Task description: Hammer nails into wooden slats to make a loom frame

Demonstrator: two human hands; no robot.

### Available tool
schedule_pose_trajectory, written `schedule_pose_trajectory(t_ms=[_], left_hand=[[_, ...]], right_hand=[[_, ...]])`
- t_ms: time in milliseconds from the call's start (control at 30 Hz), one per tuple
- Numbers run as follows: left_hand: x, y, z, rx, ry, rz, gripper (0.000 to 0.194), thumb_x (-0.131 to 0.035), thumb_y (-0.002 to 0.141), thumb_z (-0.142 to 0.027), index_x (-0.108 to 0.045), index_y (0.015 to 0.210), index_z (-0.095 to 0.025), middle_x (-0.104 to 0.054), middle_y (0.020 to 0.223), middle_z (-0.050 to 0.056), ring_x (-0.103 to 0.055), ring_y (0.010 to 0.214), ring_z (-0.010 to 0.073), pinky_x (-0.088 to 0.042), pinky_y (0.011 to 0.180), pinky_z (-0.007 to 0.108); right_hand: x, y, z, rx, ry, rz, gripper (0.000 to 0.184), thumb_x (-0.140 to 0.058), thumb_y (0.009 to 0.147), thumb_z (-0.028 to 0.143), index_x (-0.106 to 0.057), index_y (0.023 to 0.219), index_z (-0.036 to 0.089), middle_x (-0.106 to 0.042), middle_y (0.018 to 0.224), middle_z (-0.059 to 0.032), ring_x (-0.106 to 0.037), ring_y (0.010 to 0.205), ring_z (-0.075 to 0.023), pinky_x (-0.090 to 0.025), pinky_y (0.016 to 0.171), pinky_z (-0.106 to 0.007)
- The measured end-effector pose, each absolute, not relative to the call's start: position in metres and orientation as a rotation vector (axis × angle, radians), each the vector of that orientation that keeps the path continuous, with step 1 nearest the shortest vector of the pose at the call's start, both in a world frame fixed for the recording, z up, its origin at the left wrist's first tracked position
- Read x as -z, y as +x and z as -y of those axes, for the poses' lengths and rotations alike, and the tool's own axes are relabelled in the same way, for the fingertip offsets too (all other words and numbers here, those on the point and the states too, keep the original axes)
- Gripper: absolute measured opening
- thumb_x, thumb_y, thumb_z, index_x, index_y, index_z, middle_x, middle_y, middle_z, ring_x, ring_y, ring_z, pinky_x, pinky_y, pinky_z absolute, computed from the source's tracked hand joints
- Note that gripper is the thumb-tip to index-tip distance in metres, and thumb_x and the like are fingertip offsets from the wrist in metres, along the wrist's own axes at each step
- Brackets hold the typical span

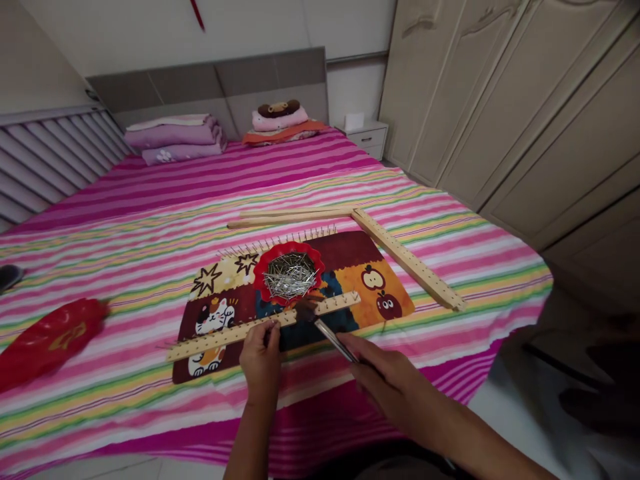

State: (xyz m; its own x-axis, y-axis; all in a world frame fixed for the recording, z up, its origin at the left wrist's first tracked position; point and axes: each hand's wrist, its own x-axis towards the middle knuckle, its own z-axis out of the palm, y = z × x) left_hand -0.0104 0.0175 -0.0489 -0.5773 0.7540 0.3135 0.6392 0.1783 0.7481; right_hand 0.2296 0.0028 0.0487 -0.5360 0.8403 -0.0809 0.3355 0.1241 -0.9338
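My right hand (387, 380) is wrapped around the dark grip of a hammer (334, 339). The hammer's head, slightly blurred, is over a narrow wooden strip (215, 343) studded with rows of nails. At the near edge of that strip, my left hand (263, 350) is closed in a pinch left of the hammer head; what lies between its fingertips is hidden. Just beyond the strip stands a red scalloped bowl (259, 280) full of loose nails (291, 275). Strip and bowl rest on a patterned mat (400, 303) with cat and apple pictures.
Another strip with upright nails (280, 241) lies behind the bowl. More wooden strips (407, 259) form an angle at the mat's back right. A red tray (55, 337) is on the left of the striped bed cover (135, 267). Folded bedding (175, 137) sits by the headboard.
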Motion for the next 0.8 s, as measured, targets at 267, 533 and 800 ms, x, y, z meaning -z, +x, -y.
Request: schedule_pose_trajectory(t_ms=[267,533,800], left_hand=[[0.054,-0.009,-0.017,-1.294,1.492,-2.336,0.015,-0.051,0.08,-0.033,-0.061,0.075,-0.022,-0.062,0.075,0.003,-0.058,0.076,0.0173,-0.044,0.073,0.028],[0.054,-0.011,-0.019,-1.27,1.519,-2.36,0.018,-0.049,0.08,-0.033,-0.06,0.072,-0.021,-0.062,0.074,0.003,-0.058,0.075,0.0173,-0.044,0.07,0.028],[0.043,-0.015,-0.007,-1.351,1.548,-2.313,0.026,-0.052,0.08,-0.042,-0.067,0.084,-0.021,-0.069,0.086,0.004,-0.062,0.081,0.0185,-0.047,0.075,0.029]], right_hand=[[-0.059,0.187,-0.017,-1.361,-0.996,2.088,0.045,-0.04,0.094,0.016,-0.046,0.138,0.025,-0.07,0.109,-0.006,-0.065,0.093,-0.0187,-0.049,0.081,-0.031],[-0.062,0.203,-0.007,-1.36,-1.001,2.11,0.042,-0.04,0.095,0.017,-0.049,0.135,0.026,-0.07,0.11,-0.0052,-0.065,0.099,-0.0191,-0.049,0.086,-0.031],[-0.008,0.281,0.013,-1.299,-1.255,1.944,0.048,-0.038,0.095,0.031,-0.046,0.14,0.016,-0.073,0.095,-0.0069,-0.068,0.084,-0.0197,-0.055,0.075,-0.028]])
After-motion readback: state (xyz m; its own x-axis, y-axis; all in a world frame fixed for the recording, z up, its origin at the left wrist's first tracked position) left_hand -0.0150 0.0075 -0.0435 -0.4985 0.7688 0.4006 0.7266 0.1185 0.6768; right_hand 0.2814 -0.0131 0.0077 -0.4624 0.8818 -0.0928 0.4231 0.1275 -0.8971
